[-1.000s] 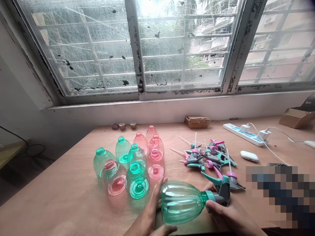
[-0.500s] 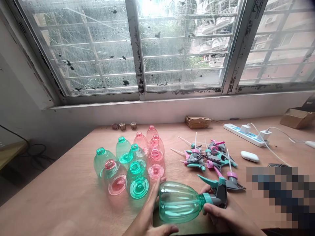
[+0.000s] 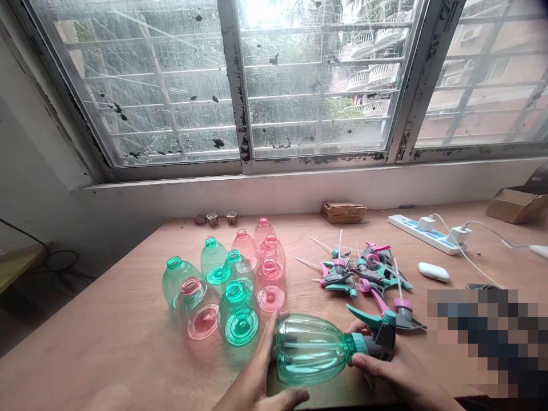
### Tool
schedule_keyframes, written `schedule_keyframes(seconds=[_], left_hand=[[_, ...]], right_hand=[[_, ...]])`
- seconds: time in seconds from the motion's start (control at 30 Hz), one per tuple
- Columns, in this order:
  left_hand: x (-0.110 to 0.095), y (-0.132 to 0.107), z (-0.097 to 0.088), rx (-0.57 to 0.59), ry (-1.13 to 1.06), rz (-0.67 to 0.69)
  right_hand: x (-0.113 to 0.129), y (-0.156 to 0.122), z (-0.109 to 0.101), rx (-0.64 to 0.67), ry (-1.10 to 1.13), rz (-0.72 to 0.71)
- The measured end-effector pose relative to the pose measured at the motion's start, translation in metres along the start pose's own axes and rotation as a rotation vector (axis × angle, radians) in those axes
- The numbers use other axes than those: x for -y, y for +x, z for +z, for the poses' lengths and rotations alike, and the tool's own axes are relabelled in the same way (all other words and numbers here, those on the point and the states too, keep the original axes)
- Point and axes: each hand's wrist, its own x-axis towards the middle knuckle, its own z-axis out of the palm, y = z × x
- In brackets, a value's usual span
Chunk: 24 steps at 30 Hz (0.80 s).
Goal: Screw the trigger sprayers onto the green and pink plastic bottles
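A clear green spray bottle (image 3: 312,349) lies sideways between my hands, its base to the left. My left hand (image 3: 261,365) grips the base end, thumb in front and fingers behind. At the neck, my right hand (image 3: 385,368) pinches the teal collar of the trigger sprayer head (image 3: 383,331) that sits on the bottle. A pale tube shows inside the bottle. Left of my left hand stand several open bottles without heads, among them a green bottle (image 3: 240,314), a pink bottle (image 3: 271,285) and a pink-necked bottle (image 3: 199,311).
Loose trigger sprayer heads (image 3: 363,271) lie heaped right of centre, with one pink-collared head (image 3: 403,311) close behind my right hand. A white power strip (image 3: 428,233), a white case (image 3: 434,272) and a cardboard box (image 3: 343,213) lie further back. A blurred patch covers the right side.
My right hand's grip at the collar has shifted slightly, and the sprayer head has turned or tipped a little. The bottle stays almost in place in my left hand.
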Motion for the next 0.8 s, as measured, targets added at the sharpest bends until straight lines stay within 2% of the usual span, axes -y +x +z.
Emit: schedule_keyframes(seconds=[0.23, 0.4, 0.53, 0.67, 0.8], left_hand=[[0.005, 0.002, 0.005, 0.041, -0.044, 0.079], [0.009, 0.002, 0.004, 0.058, -0.092, 0.06], [0.008, 0.0, -0.001, 0.069, -0.145, 0.025], [0.005, 0.0, -0.002, 0.088, -0.122, -0.02], [0.01, 0.001, 0.001, 0.051, -0.04, 0.035]], right_hand=[[0.001, -0.001, -0.001, 0.006, 0.013, 0.019], [-0.005, 0.0, -0.003, 0.017, -0.009, 0.0], [-0.009, 0.001, -0.001, 0.003, 0.109, -0.001], [-0.009, 0.001, -0.003, 0.033, 0.135, 0.008], [-0.008, 0.001, -0.006, 0.047, 0.097, 0.007]])
